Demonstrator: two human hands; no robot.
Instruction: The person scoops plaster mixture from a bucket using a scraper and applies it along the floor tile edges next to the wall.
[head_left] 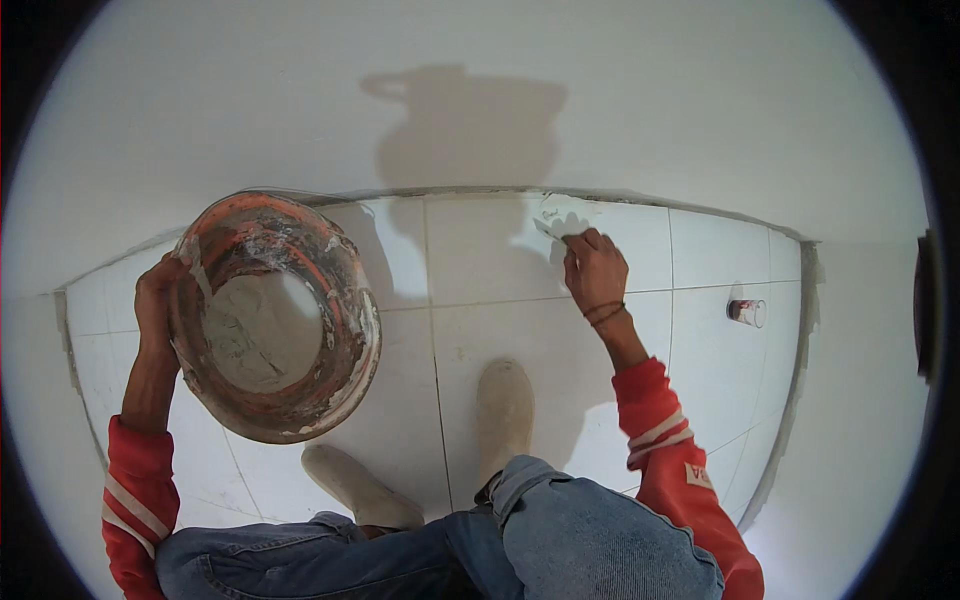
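Seen from above: the left hand (155, 300) grips the rim of a round, mortar-crusted orange pan (275, 315) holding grey paste, raised over glossy white floor tiles (480, 260); the right hand (595, 268), fingers closed, presses a small scraper (549, 231) against the wall-floor joint; a small cup (747, 312) stands well right; dusty shoes (503, 405) below.
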